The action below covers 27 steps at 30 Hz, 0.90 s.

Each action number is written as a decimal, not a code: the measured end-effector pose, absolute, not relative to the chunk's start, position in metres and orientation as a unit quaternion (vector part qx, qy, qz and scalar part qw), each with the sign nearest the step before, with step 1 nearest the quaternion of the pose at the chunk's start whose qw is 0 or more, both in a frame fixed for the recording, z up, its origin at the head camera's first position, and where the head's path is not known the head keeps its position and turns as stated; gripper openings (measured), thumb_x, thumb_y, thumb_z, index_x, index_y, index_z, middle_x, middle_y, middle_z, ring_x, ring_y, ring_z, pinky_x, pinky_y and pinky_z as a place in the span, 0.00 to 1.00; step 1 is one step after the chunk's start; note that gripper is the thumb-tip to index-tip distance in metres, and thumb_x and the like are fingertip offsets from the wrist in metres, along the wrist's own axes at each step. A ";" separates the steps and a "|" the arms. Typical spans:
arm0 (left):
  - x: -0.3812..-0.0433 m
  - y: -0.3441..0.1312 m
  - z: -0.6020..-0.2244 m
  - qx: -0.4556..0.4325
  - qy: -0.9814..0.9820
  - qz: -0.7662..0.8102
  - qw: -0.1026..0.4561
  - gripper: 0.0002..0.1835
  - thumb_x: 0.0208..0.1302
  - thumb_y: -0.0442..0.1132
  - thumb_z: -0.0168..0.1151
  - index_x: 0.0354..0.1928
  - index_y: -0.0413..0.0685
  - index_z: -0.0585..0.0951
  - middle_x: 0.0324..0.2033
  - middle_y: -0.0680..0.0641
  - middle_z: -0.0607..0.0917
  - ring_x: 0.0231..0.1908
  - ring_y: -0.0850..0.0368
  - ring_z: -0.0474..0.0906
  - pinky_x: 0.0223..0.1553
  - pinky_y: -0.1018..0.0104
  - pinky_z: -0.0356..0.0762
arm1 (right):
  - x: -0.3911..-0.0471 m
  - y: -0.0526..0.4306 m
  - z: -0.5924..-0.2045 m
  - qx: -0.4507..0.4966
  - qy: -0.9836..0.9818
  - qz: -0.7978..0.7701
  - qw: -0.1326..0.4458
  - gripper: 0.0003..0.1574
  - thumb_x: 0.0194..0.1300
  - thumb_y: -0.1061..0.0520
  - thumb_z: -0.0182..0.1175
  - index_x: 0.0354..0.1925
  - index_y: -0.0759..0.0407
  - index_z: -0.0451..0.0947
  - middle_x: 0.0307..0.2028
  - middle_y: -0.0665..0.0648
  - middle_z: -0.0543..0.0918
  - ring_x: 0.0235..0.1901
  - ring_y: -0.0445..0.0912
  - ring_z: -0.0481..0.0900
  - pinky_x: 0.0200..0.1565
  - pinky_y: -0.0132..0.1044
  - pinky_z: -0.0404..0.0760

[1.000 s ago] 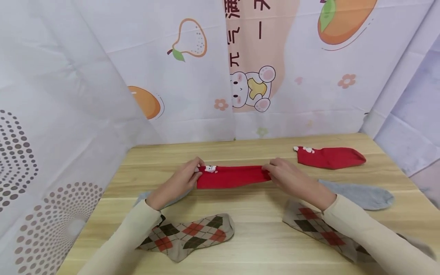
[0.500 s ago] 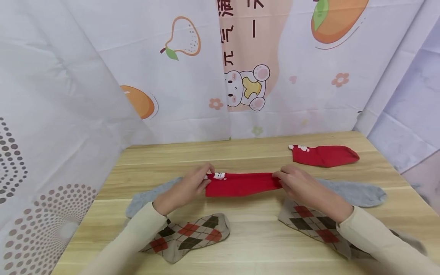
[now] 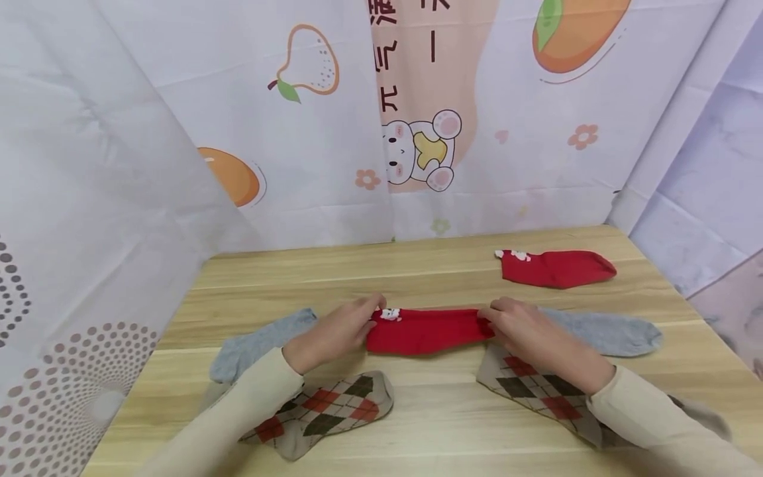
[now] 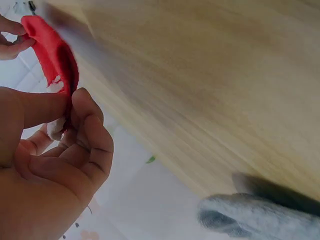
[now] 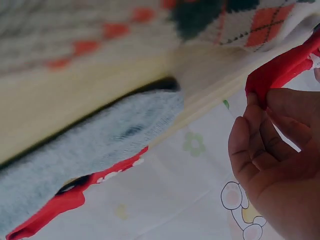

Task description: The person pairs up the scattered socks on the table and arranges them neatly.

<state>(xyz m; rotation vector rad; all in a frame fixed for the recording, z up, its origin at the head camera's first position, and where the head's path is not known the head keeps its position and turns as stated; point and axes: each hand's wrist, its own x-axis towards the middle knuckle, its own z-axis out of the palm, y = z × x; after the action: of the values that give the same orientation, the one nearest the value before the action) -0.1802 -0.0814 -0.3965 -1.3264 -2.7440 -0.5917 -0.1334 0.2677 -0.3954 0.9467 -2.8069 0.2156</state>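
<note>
A red sock (image 3: pixel 426 331) with a white animal figure near its cuff stretches sideways between both hands, low over the middle of the table. My left hand (image 3: pixel 346 328) pinches its cuff end between thumb and fingers; the left wrist view shows the thumb pressed on the red cloth (image 4: pixel 52 52). At the other end, my right hand (image 3: pixel 527 331) pinches the toe part, and in the right wrist view the red tip (image 5: pixel 260 87) sits between thumb and fingertips. Beyond my right hand lies a second red sock (image 3: pixel 560 268), flat, its cuff to the left.
A grey-blue sock (image 3: pixel 259 344) lies left, partly behind the left forearm; another grey-blue sock (image 3: pixel 614 332) lies right. An argyle sock (image 3: pixel 342 404) is at front left, and another argyle sock (image 3: pixel 536 391) passes under the right forearm. A printed curtain (image 3: pixel 310 165) stands behind the wooden table (image 3: pixel 441 430).
Both hands have brought the red sock nearer the front of the table and slightly to the right, lower down. The camera view has shifted a little; the other socks stay put.
</note>
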 end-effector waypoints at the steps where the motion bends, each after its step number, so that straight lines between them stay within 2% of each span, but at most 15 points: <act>1: -0.180 -0.080 -0.397 -0.427 -0.885 -0.187 0.016 0.17 0.65 0.23 0.58 0.53 0.45 0.71 0.36 0.49 0.82 0.34 0.60 0.76 0.38 0.69 0.79 | -0.133 0.268 -0.396 0.317 -0.942 0.074 0.083 0.22 0.51 0.69 0.73 0.47 0.63 0.82 0.33 0.54 0.80 0.31 0.44 0.78 0.32 0.36 0.80; 8: -0.177 -0.074 -0.400 -0.421 -0.894 -0.156 0.004 0.19 0.67 0.26 0.59 0.58 0.43 0.69 0.33 0.49 0.82 0.30 0.61 0.76 0.34 0.70 0.78 | -0.134 0.273 -0.402 0.321 -0.942 0.083 0.058 0.20 0.56 0.67 0.70 0.49 0.64 0.83 0.33 0.54 0.80 0.29 0.41 0.77 0.29 0.30 0.77; 13: -0.175 -0.072 -0.400 -0.392 -0.914 -0.099 0.017 0.28 0.67 0.34 0.63 0.66 0.42 0.65 0.33 0.46 0.82 0.28 0.57 0.78 0.31 0.65 0.78 | -0.135 0.283 -0.400 0.312 -0.937 0.145 0.060 0.19 0.58 0.67 0.68 0.50 0.63 0.83 0.35 0.53 0.81 0.32 0.41 0.77 0.33 0.34 0.80; 20: -0.175 -0.066 -0.390 -0.388 -0.917 -0.052 0.081 0.25 0.65 0.39 0.66 0.63 0.45 0.71 0.40 0.46 0.81 0.37 0.51 0.78 0.36 0.61 0.79 | -0.131 0.305 -0.391 0.285 -0.941 0.166 0.075 0.21 0.58 0.68 0.68 0.52 0.65 0.82 0.42 0.61 0.85 0.40 0.51 0.83 0.38 0.44 0.85; 27: -0.177 -0.051 -0.378 -0.421 -0.899 -0.050 0.107 0.24 0.64 0.38 0.67 0.61 0.43 0.74 0.47 0.44 0.80 0.42 0.51 0.76 0.40 0.61 0.80 | -0.129 0.320 -0.386 0.270 -0.945 0.153 0.100 0.22 0.55 0.68 0.71 0.50 0.65 0.82 0.41 0.62 0.84 0.36 0.50 0.82 0.35 0.43 0.84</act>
<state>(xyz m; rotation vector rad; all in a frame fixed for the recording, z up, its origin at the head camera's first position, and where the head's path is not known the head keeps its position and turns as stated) -0.1769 -0.0509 -0.3781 -1.2403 -2.6479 -0.1465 -0.1291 0.3202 -0.3863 0.7991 -2.7946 0.4534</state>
